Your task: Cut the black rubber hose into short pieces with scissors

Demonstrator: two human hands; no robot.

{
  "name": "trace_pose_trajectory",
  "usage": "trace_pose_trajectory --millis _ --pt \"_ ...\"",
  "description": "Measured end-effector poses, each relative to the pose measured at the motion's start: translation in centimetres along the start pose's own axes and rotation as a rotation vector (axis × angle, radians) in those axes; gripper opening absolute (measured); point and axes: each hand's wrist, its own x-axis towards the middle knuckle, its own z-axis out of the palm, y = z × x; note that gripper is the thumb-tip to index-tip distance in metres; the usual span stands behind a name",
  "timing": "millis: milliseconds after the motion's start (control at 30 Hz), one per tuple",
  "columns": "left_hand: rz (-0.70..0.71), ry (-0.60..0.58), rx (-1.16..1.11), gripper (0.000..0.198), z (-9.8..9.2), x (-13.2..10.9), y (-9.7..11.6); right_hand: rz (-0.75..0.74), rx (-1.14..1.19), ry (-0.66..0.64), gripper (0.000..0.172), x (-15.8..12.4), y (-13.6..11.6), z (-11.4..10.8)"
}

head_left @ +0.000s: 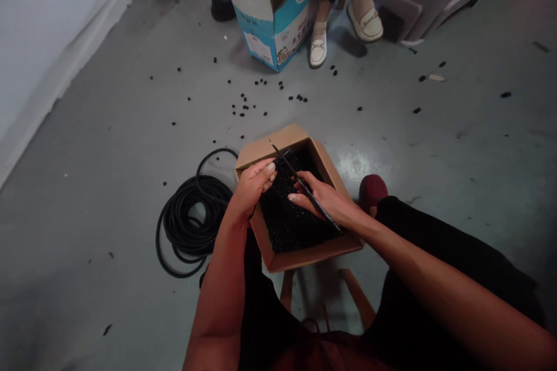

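My left hand [252, 188] lies over the left wall of an open cardboard box [272, 148], its fingers curled toward the inside. The box is filled with small black pellets [289, 220]. My right hand [324, 200] sits above the pellets and holds a long thin black rod [304, 185], which runs diagonally across the box. The rod's upper tip reaches past the box's far corner. Part of the rod is hidden by my right hand.
A coil of black rubber cord [187, 226] lies on the grey floor left of the box. Loose black pellets [248, 105] are scattered ahead. Beyond stand a blue-and-white carton [272, 11] and a nearby person's feet in white loafers [346, 29].
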Motion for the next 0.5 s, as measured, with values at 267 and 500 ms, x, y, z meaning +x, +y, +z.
trace_pose_trajectory --millis 267,500 --pt "0.004 -0.029 0.017 0.043 0.2 0.06 -0.17 0.009 0.01 0.001 0.059 -0.04 -0.16 -0.2" --pt "-0.007 -0.024 0.068 0.047 0.1 0.22 -0.59 0.019 -0.047 -0.001 0.059 0.02 0.01 -0.21"
